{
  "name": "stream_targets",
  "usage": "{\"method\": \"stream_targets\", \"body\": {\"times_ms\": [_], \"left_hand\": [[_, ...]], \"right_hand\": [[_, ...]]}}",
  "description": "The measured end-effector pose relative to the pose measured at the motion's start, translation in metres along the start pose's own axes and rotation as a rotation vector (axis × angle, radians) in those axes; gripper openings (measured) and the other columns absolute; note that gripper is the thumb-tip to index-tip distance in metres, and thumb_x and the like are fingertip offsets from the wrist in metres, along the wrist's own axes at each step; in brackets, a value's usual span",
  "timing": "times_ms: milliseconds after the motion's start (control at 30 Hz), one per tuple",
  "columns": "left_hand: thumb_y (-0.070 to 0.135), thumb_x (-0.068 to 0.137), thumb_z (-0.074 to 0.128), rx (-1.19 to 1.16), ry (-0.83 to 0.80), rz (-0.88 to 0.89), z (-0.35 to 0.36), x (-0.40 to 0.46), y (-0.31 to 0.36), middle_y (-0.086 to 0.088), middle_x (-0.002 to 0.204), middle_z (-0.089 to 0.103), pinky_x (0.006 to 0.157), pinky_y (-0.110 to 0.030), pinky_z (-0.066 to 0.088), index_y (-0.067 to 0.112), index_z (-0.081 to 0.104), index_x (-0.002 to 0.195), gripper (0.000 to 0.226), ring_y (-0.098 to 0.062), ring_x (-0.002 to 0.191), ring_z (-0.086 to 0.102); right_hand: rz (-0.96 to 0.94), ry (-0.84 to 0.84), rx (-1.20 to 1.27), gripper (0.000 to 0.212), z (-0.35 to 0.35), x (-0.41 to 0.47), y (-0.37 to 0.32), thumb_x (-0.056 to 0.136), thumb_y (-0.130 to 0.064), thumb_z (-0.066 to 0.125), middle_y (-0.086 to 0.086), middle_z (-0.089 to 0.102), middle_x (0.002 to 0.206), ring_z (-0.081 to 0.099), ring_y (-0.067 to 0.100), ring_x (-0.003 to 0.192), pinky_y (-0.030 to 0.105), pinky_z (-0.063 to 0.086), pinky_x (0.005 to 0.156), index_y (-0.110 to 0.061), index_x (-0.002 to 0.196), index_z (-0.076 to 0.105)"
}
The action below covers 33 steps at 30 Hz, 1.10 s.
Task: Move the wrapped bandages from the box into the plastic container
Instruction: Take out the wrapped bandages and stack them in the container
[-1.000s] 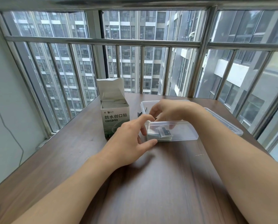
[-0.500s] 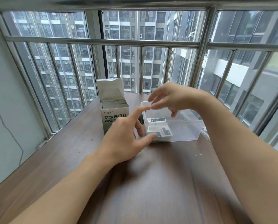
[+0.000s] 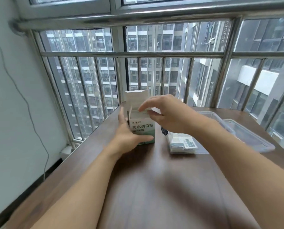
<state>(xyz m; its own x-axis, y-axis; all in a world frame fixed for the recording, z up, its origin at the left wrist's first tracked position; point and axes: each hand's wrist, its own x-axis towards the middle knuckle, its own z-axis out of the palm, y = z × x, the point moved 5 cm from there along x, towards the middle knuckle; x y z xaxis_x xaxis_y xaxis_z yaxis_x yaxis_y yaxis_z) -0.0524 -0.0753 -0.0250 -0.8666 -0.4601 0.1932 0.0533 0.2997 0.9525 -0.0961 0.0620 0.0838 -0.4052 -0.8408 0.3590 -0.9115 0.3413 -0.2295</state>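
Bandages [image 3: 182,143] partly fill our container [image 3: 174,150]; left hand [image 3: 128,134] steadies the box [image 3: 142,128], right hand [image 3: 164,113] reaches in, fingers [image 3: 143,106] loose, holding nothing.

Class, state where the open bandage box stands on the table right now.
In the head view, the bandage box stands upright left of centre on the wooden table, left of the plastic container, with the left hand against its near side.

A brown wooden table [image 3: 154,187] sits by a big window [image 3: 154,38]. Gray metal bars [image 3: 162,54] run across the glass. Tall buildings [image 3: 143,40] stand outside. A thin cord [image 3: 24,100] hangs down the white wall [image 3: 9,121] on the left.
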Motion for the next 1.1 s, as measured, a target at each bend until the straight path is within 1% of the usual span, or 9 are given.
{"method": "stream_targets", "body": {"times_ms": [33,100,167,300,433,500,700,867,1100], "left_hand": [[-0.008,0.056,0.091,-0.039,0.018,0.017,0.001,0.002,-0.001,0.022,0.124,0.054,0.085,-0.025,0.058,0.027,0.015,0.153,0.128,0.000,0.099,0.065],[-0.016,0.051,0.090,-0.085,0.062,0.059,-0.002,0.005,0.000,-0.005,0.117,0.067,0.077,-0.027,0.061,0.023,0.048,0.130,0.098,-0.018,0.097,0.069],[-0.009,0.042,0.092,-0.040,0.076,0.128,-0.006,0.004,0.006,-0.013,0.111,0.070,0.078,-0.034,0.062,0.022,0.059,0.115,0.086,-0.025,0.102,0.068],[-0.012,0.048,0.090,0.044,0.058,0.273,-0.007,-0.004,0.020,-0.013,0.103,0.069,0.074,-0.023,0.058,0.022,0.061,0.106,0.073,-0.015,0.092,0.065],[0.004,0.047,0.090,0.085,0.087,0.303,-0.008,-0.006,0.025,-0.009,0.100,0.069,0.082,-0.046,0.059,0.024,0.062,0.106,0.068,-0.019,0.092,0.063],[0.001,0.048,0.091,0.107,0.100,0.306,-0.007,-0.007,0.026,-0.009,0.098,0.069,0.080,-0.048,0.058,0.019,0.062,0.107,0.069,-0.014,0.088,0.064],[-0.008,0.050,0.092,0.119,0.106,0.317,-0.008,-0.007,0.027,-0.008,0.097,0.070,0.081,-0.043,0.058,0.015,0.062,0.108,0.069,0.000,0.083,0.060],[-0.004,0.051,0.094,0.117,0.081,0.344,-0.005,-0.010,0.029,-0.001,0.094,0.070,0.074,-0.034,0.059,0.011,0.062,0.107,0.066,0.005,0.078,0.060],[0.002,0.051,0.096,0.160,0.078,0.360,-0.004,-0.009,0.030,0.022,0.088,0.068,0.071,-0.024,0.057,0.018,0.063,0.105,0.066,0.004,0.077,0.063]], "right_hand": [[0.007,0.012,-0.022,0.028,-0.001,0.000,0.002,0.101,-0.019,0.055,-0.009,0.069,0.125,0.063,0.015,0.114,0.034,0.049,0.100,-0.028,0.122,0.071],[0.018,0.048,-0.064,0.023,-0.003,-0.001,0.005,0.099,-0.023,0.060,-0.010,0.070,0.119,0.063,0.014,0.109,0.034,0.050,0.096,-0.027,0.118,0.072],[0.033,0.095,-0.090,0.021,-0.005,-0.001,0.006,0.096,-0.027,0.064,-0.008,0.071,0.113,0.064,0.017,0.102,0.038,0.053,0.090,-0.027,0.115,0.074],[0.059,0.177,-0.131,0.023,-0.010,-0.002,0.004,0.092,-0.032,0.071,-0.008,0.072,0.112,0.064,0.019,0.100,0.035,0.051,0.084,-0.028,0.114,0.074],[0.062,0.123,-0.223,0.023,-0.006,-0.001,0.003,0.090,-0.033,0.072,-0.005,0.072,0.106,0.066,0.025,0.096,0.032,0.048,0.075,-0.031,0.113,0.073],[0.064,0.089,-0.250,0.017,-0.003,-0.001,0.003,0.091,-0.031,0.070,-0.002,0.068,0.100,0.065,0.029,0.092,0.031,0.045,0.069,-0.032,0.107,0.074],[0.044,0.061,-0.264,0.020,-0.003,-0.002,0.009,0.096,-0.024,0.063,-0.004,0.067,0.102,0.064,0.026,0.094,0.031,0.049,0.074,-0.031,0.110,0.075],[0.072,-0.110,-0.058,0.018,0.004,0.001,0.015,0.090,-0.025,0.071,-0.009,0.071,0.094,0.068,0.019,0.087,0.033,0.056,0.081,-0.029,0.107,0.073],[0.062,0.028,-0.165,0.009,0.007,0.001,0.019,0.091,-0.018,0.066,0.004,0.067,0.088,0.064,0.034,0.079,0.040,0.057,0.071,-0.023,0.088,0.074]]}}
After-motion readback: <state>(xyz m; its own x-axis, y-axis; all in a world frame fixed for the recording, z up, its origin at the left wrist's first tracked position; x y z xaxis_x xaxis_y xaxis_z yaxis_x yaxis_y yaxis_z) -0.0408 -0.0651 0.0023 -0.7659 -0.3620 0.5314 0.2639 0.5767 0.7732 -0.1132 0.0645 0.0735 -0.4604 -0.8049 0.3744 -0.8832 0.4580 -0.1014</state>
